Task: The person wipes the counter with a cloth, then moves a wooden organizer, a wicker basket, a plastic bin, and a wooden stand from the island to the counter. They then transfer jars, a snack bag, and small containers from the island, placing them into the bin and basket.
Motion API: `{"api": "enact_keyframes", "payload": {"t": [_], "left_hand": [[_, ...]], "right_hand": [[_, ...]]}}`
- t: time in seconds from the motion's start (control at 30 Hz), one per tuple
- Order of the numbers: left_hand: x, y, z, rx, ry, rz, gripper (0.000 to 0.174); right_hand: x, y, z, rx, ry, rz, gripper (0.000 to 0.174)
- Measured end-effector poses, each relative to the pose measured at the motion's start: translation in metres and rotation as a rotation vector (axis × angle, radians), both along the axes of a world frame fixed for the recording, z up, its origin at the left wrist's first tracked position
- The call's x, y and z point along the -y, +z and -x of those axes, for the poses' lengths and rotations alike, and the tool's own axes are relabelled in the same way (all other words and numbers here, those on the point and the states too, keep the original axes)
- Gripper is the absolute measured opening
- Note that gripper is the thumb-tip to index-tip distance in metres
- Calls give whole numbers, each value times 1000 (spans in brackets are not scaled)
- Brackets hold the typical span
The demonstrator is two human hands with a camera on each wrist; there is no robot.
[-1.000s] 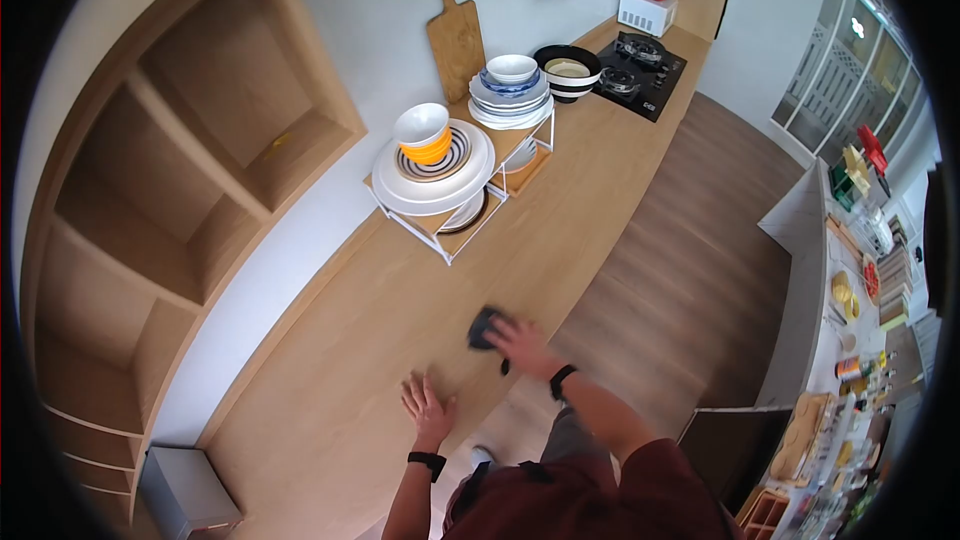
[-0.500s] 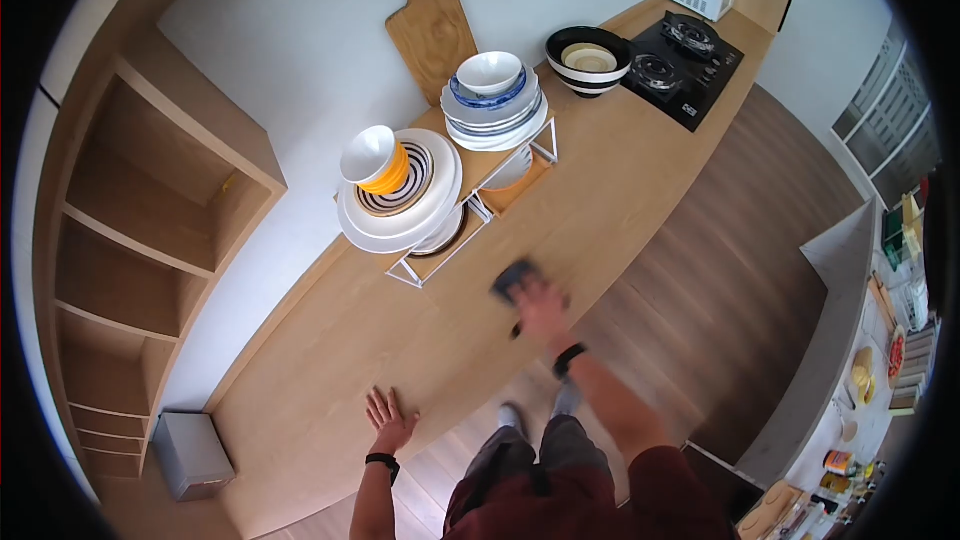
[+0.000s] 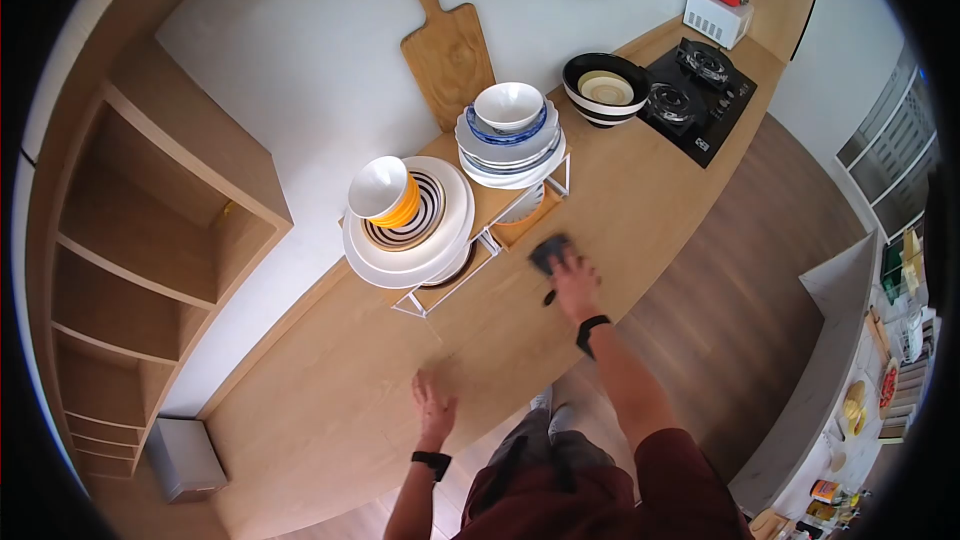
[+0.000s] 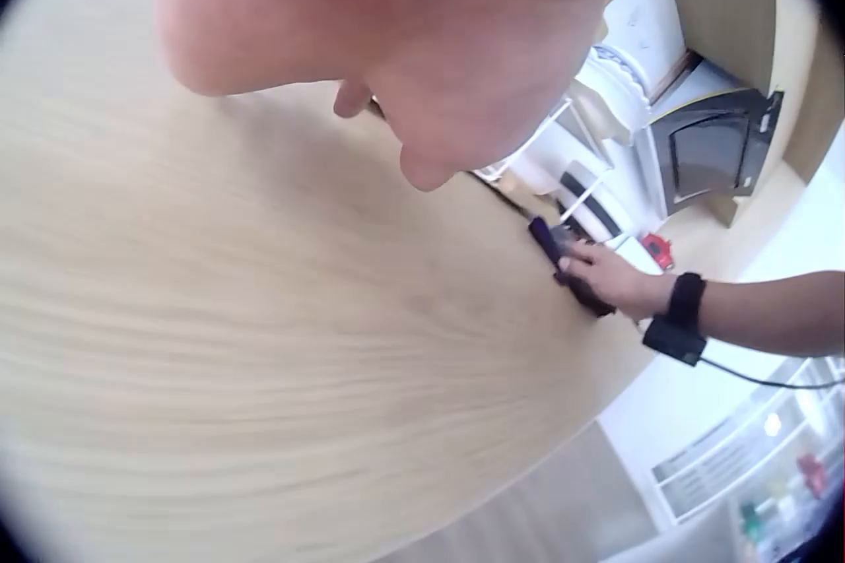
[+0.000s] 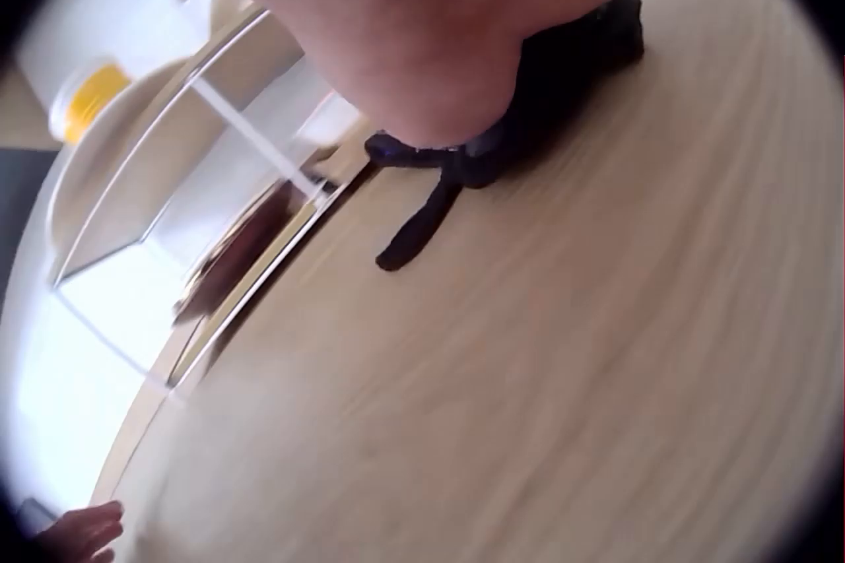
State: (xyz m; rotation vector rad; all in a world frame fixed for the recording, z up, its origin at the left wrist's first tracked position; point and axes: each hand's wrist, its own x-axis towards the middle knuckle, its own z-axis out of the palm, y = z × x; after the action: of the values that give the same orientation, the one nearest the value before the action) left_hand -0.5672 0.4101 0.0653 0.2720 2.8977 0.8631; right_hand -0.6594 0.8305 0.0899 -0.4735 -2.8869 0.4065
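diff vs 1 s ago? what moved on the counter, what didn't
The right hand, pressing the dark cloth, slid it along the counter away from the body, up to the front of the dish rack. Nothing was picked up or released. The left hand stays flat on the counter; the stacked dishes are unchanged.

Dark cloth [image 3: 547, 251] mostly under R hand [image 3: 577, 282], lower-shelf plates [image 3: 522, 206] half hidden by stacks above.

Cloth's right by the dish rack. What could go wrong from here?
1. The right hand presses the cloth close to the rack. A bump might shake the stacked bowls on top.
2. The cloth's trailing strap could snag on a rack leg.
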Motion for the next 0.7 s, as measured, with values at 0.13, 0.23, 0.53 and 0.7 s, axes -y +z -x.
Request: {"api": "enact_keyframes", "payload": {"t": [0.13,0.23,0.53,0.7], "left_hand": [[-72,-4,15,-90,-204,-145,68],[-109,15,21,-81,-233,-232,63],[-152,42,69,-116,-150,-337,73],[-199,36,84,-145,-159,-298,74]], "right_hand": [[-17,-12,8,-56,-252,6,47],[45,-3,-8,-41,181,20,42],[81,10,-24,-48,741,-102,64],[-35,-4,-5,-63,403,-94,55]]}}
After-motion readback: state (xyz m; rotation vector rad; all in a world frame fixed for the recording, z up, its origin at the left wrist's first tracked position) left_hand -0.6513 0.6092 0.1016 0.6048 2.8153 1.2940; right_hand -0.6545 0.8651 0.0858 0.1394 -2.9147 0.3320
